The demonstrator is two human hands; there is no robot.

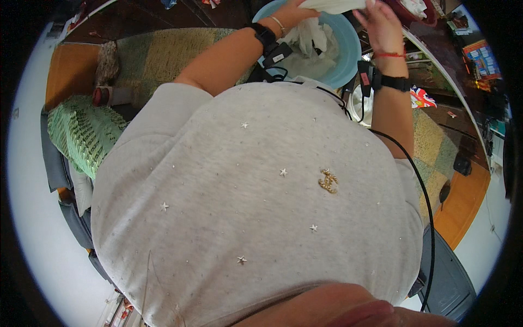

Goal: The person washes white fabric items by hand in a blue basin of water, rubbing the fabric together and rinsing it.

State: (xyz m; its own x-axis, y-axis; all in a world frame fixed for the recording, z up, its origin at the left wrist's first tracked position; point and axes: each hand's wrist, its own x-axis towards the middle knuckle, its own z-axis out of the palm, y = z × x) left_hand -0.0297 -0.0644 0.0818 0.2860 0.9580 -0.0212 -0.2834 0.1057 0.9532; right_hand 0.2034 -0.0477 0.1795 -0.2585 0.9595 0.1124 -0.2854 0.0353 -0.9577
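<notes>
At the top of the head view, my left hand (292,15) grips one end of a white cloth (335,5), its fingers partly cut off by the frame edge. At the cloth's other end is my right hand (378,26), with some fingers spread; whether it pinches the cloth I cannot tell. Below them stands a light blue plastic basin (352,45) holding wet whitish cloth (314,36) and cloudy water. Each wrist wears a black strap with a small black device.
A dark red basin (431,16) with white material stands at the top right. Beneath my right forearm are a white container (363,108) and a black cable (423,184). Green textured fabric (81,131) lies at the left. A patterned rug (175,45) covers the floor.
</notes>
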